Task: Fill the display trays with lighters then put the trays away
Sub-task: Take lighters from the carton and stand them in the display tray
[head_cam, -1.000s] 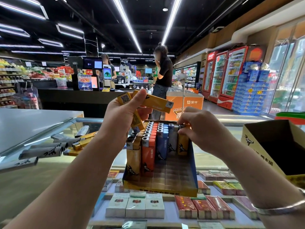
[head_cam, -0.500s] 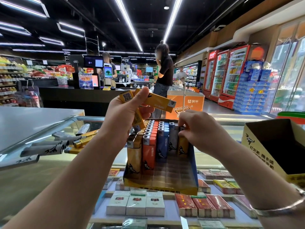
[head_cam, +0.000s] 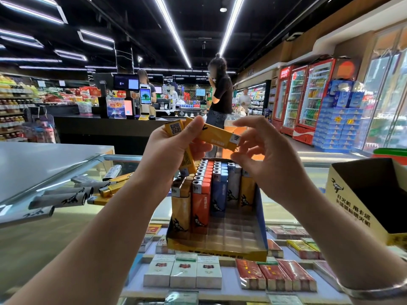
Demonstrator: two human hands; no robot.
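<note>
A yellow-and-blue display tray [head_cam: 220,249] stands on the glass counter, its back rows filled with upright yellow, orange, blue and grey lighters [head_cam: 207,194]; the front slots are bare. My left hand [head_cam: 174,150] is raised above the tray and grips a bunch of yellow lighters [head_cam: 218,135]. My right hand [head_cam: 262,150] is beside it, its fingertips pinching the metal end of the lighter that sticks out to the right. Loose grey and yellow lighters [head_cam: 72,194] lie on the counter to the left.
An open yellow cardboard box [head_cam: 370,201] stands at the right on the counter. Cigarette packs [head_cam: 182,271] lie under the glass top [head_cam: 55,227]. Beyond are a checkout desk, people standing, and drink fridges at the right.
My right hand has left the yellow lighter it set in the tray's right column and risen to the bunch in my left hand, taking the end of one lighter.
</note>
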